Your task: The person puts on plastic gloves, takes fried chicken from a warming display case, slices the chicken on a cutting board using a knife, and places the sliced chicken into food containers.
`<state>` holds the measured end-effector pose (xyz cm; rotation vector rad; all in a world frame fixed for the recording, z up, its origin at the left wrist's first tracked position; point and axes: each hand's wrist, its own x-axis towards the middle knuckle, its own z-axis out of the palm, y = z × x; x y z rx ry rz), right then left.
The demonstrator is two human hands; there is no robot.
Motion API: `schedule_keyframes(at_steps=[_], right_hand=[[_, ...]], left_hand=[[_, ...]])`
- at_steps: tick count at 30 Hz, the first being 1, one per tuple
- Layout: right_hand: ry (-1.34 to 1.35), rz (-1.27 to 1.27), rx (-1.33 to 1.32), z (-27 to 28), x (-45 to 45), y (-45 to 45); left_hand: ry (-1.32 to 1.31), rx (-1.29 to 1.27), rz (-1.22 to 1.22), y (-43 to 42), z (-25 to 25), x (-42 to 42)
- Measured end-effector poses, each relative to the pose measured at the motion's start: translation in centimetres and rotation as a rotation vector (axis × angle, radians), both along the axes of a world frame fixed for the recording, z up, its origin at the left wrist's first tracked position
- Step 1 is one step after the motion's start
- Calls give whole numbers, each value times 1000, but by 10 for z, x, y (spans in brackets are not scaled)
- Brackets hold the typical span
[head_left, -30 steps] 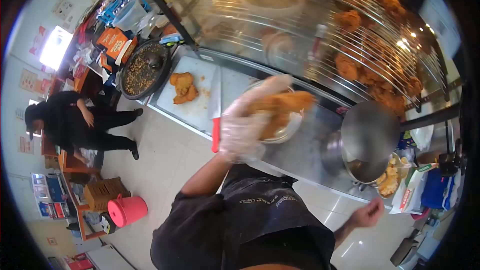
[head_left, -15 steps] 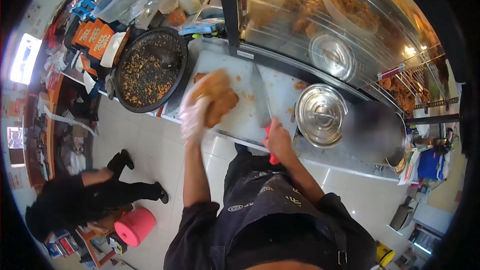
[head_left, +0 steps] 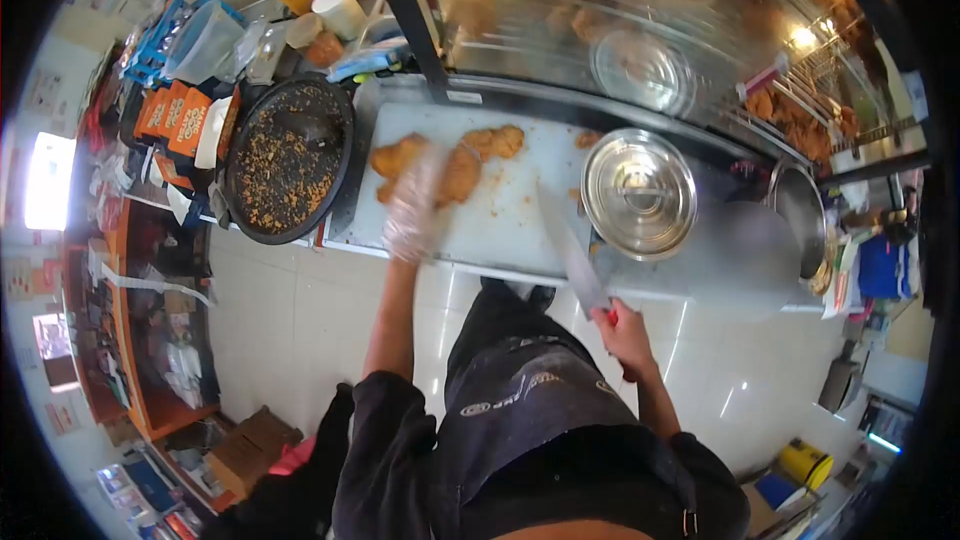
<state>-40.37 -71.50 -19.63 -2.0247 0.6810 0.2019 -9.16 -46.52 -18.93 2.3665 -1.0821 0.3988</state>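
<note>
- Your gloved left hand (head_left: 410,215) is over the fried chicken (head_left: 460,177); blur hides whether it grips.
- Your right hand (head_left: 627,333) is wrapped round the knife's (head_left: 575,258) handle, blade apart from the chicken.
- No cut clearly shows in the chicken, under and beside your left hand on the crumb-strewn cutting board (head_left: 490,232).
- Left of that hand: a black pan (head_left: 285,165); beyond your right: a steel lid (head_left: 640,220).

A knife (head_left: 575,258) is gripped in the bare right hand (head_left: 628,338), its blade angled toward the far side and its tip over the cutting board (head_left: 505,230). The gloved left hand (head_left: 412,210), blurred, is positioned at fried chicken (head_left: 458,177) on the board. Crumbs (head_left: 285,195) are contained in a dark bowl (head_left: 346,145) at left; a metal lid (head_left: 640,195) is placed at right.
</note>
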Motion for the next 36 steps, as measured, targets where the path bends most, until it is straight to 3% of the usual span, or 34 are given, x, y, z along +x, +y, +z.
schedule_keyframes(at_steps=[1, 3, 6, 8, 11, 13, 17, 19, 21, 25, 28, 31, 32, 34, 36], right_hand=[[-1, -19, -1, 11, 1, -2], [-1, -72, 13, 20, -8, -2], [4, -112, -34, 42, -9, 7], [-61, -174, -38, 31, -10, 17], [12, -262, 156, 47, 10, 38], [172, -263, 306, 46, 23, 50], [6, -185, -331, -9, 18, 82], [55, -279, -281, 5, 29, 93], [30, -302, -238, 10, 43, 93], [33, -103, -540, -14, 69, 59], [143, -156, -657, -10, 82, 38], [179, -293, -618, -19, 65, 15], [184, -313, -621, -21, 59, 11], [190, -353, -620, -17, 53, 9], [182, -294, -581, -15, 52, 19]], left_hand=[[69, -107, 72, 9, -1, 4], [97, 9, 54, 25, 11, 15], [188, 496, 191, 0, 74, 3], [563, 557, 221, -28, 78, 23], [353, 437, 114, -73, 35, 44], [18, 349, -57, -98, -1, 57], [347, 502, -154, -107, 12, 49], [379, 524, -169, -86, 18, 8], [351, 469, -155, -68, 20, -30], [539, 314, -240, -49, 27, -40], [572, 424, -212, -48, 46, -29], [572, 336, -266, -44, 51, -15], [496, 115, -270, -41, 53, -15], [868, -153, -147, -48, 73, -11], [888, -246, -68, -53, 54, 2]])
